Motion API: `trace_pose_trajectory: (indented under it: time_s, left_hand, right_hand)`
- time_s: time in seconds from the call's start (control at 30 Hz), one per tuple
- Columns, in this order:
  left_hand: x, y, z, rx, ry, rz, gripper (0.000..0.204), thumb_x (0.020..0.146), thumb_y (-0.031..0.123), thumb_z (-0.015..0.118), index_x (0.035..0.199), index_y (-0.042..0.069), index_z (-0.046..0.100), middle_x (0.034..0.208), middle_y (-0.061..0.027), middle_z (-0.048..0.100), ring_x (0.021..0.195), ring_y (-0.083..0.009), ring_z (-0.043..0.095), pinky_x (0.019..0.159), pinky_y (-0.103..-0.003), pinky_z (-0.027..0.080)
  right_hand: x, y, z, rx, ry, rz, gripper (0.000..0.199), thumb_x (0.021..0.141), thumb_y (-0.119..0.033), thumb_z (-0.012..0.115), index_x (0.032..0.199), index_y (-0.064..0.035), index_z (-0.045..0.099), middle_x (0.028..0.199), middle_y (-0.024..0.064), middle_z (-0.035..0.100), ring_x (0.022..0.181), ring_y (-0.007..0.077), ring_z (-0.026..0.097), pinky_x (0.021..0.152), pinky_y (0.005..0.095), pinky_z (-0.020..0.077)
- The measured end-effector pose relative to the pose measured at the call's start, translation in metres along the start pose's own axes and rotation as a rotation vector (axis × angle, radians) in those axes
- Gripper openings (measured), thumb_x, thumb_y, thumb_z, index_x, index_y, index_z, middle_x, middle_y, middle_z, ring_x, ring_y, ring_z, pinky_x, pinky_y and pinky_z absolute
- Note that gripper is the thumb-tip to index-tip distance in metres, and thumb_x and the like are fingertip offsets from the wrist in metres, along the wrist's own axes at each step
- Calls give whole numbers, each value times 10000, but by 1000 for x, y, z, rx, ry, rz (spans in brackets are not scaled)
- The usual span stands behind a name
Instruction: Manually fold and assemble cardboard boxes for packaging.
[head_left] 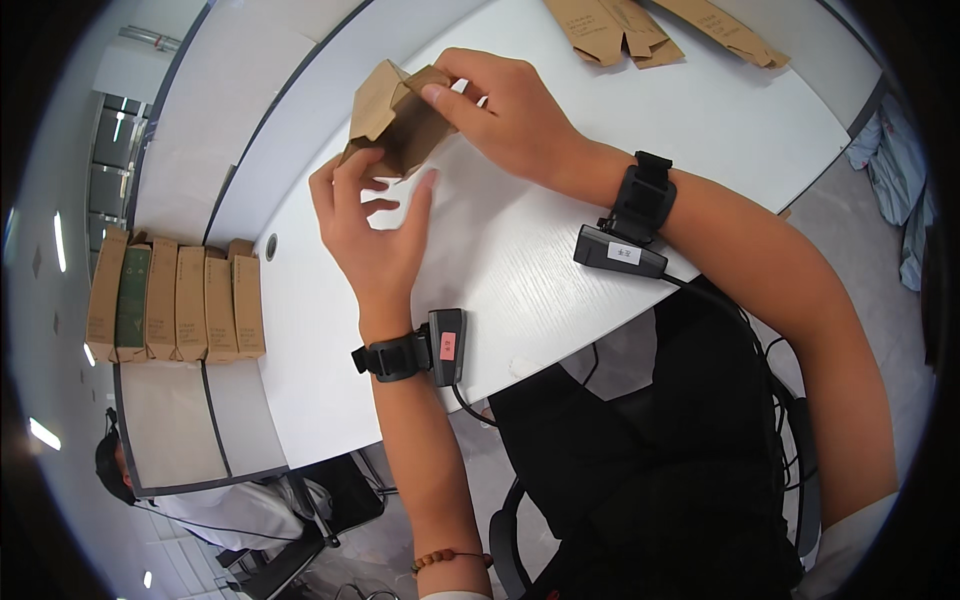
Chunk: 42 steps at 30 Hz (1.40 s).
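A small brown cardboard box (380,108) is held up above the white desk, with its end flaps raised and its dark inside showing. My right hand (510,115) pinches a flap on the box's right side between thumb and fingers. At the lower left corner, my left hand (375,220) touches the box with bent fingertips, its thumb standing apart from the fingers. Part of the left fingers' contact is hidden behind the cardboard. Each wrist wears a black strap with a small dark device and a cable.
Flattened brown cartons (620,30) lie at the desk's far edge. Several upright boxes, one green (133,300), stand in a row along the left partition. A round cable hole (271,246) is in the white desk (520,300). Another person (230,510) sits beyond the partition.
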<state>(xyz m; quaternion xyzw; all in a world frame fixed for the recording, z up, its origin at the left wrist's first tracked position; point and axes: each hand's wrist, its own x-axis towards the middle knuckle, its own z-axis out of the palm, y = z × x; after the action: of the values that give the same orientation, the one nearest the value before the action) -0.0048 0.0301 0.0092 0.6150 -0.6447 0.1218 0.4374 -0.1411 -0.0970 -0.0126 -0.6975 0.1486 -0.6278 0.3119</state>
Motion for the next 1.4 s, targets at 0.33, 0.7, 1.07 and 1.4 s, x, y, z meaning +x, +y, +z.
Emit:
trace_pose_trajectory:
  time_s: [0.33,0.7,1.07,1.4]
  left_hand:
    - [0,-1,5,-155,245,-55,589,831,68,815,1282,34,439,1094,-112,570,891,-159,653,630,-255,590]
    - [-2,-7,4,-287,86,4,292,944,94,689,1141,42,480,959,-37,504,844,-109,556,653,-251,538]
    - [-3,4,4,-533,146,-114,387,1007,116,562,1353,47,403,944,-51,533,801,-126,581,622,-281,528]
    - [-2,7,2,-454,128,-175,337,990,102,613,1318,44,558,898,-21,550,836,-110,587,606,-267,550]
  right_hand:
    - [-2,-8,-1,163,-235,-45,225,945,-268,657,974,-48,620,917,79,637,812,185,644,635,324,532]
    - [7,-13,-13,734,-439,522,519,1002,-230,605,1483,-94,464,1103,135,634,809,235,729,778,338,638]
    - [8,-18,-16,706,-479,514,489,936,-303,703,1355,-110,541,998,174,673,730,224,727,710,312,627]
    - [7,-21,-17,632,-500,475,489,920,-263,711,1335,-80,527,998,184,680,666,217,726,654,286,629]
